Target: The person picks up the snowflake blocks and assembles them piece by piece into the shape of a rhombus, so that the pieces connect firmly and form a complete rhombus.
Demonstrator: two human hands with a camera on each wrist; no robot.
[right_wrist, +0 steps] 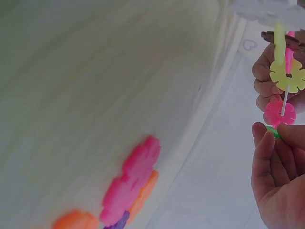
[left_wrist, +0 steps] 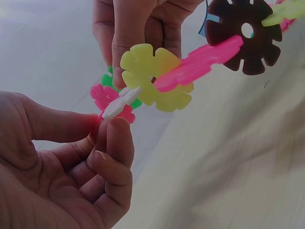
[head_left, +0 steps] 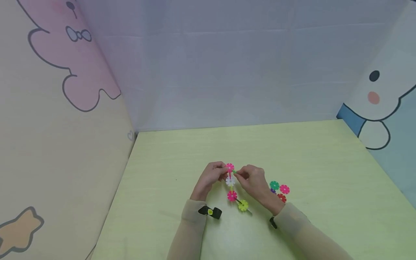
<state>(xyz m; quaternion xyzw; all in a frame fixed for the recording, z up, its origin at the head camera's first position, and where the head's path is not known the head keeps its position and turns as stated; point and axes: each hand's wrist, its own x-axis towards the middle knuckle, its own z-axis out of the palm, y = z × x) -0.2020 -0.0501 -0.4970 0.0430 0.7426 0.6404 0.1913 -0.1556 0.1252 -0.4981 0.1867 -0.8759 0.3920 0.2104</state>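
A chain of slotted flower-shaped plastic discs hangs between the hands over the table. My left hand [head_left: 210, 177] pinches the chain's upper end at a pink disc [left_wrist: 127, 113]. A white disc [left_wrist: 121, 102], a yellow disc [left_wrist: 138, 71], another pink disc [left_wrist: 200, 63] and a dark brown disc [left_wrist: 244, 33] follow along it, with a yellow-green disc [head_left: 243, 206] near the low end. My right hand [head_left: 255, 181] pinches a small green disc [right_wrist: 273, 132] between thumb and forefinger, against the pink end disc. Fingers cover part of the green disc.
Beside the right forearm lie several loose discs on the pale table [head_left: 169, 155]: green [head_left: 274, 185], pink [head_left: 284, 189], red [head_left: 281, 197] and purple [head_left: 273, 191]. The right wrist view also shows an orange disc [right_wrist: 76, 220]. A white curtain [head_left: 221, 72] backs the table.
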